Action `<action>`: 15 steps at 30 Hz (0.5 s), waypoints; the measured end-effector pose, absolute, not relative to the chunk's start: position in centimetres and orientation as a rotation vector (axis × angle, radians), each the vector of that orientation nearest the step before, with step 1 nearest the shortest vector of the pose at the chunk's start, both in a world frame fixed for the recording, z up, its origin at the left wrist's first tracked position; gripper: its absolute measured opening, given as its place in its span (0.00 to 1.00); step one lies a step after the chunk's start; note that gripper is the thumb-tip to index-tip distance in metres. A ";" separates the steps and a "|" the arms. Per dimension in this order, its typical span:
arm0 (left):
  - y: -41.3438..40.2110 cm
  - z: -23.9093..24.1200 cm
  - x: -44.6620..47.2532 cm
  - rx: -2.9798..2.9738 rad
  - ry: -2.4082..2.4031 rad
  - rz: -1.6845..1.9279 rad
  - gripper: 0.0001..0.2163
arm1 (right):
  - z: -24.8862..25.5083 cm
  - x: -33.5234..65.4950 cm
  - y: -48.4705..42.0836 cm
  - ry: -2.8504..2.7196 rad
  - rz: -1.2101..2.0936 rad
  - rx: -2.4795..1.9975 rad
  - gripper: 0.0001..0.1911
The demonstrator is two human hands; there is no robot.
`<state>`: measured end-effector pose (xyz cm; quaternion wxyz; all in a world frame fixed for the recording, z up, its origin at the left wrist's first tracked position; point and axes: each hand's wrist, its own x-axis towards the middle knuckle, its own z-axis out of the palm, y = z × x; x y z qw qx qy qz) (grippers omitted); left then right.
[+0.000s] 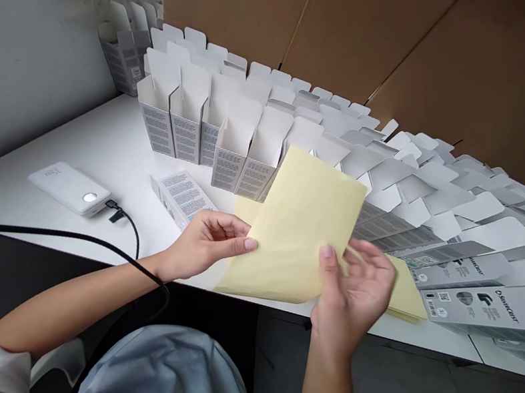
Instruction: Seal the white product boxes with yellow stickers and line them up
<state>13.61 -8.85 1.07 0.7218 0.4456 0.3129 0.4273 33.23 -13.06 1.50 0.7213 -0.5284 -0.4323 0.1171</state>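
A pale yellow paper sheet (300, 230) stands tilted up above the table's front edge, with more yellow paper fanned out beneath it. My left hand (206, 245) pinches its left edge between thumb and fingers. My right hand (352, 296) grips its right edge, with the fingertips curled around the paper. Behind the right hand, a small stack of yellow sheets (405, 291) lies on the table. A printed carton (182, 198) lies on its side just above my left hand.
Rows of open white cartons (234, 144) stand across the white table (27, 206), with flattened printed cartons (487, 305) at the right. A white power bank (69, 187) with a black cable (128, 225) lies at the left. Cardboard sheets (295, 12) line the back.
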 end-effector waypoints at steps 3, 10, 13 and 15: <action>-8.7 1.2 13.8 0.961 0.724 0.967 0.18 | 2.5 32.9 -13.4 -1.316 -0.345 -1.200 0.29; -8.6 1.8 14.4 0.859 0.630 0.979 0.21 | 5.8 31.7 -13.4 -1.971 -0.256 -1.041 0.12; -8.9 2.0 14.3 0.924 0.601 0.931 0.19 | 5.9 31.7 -13.1 -1.974 -0.188 -1.036 0.10; -9.1 2.0 14.3 0.987 0.593 0.898 0.19 | 5.8 31.8 -13.2 -1.958 -0.171 -1.032 0.09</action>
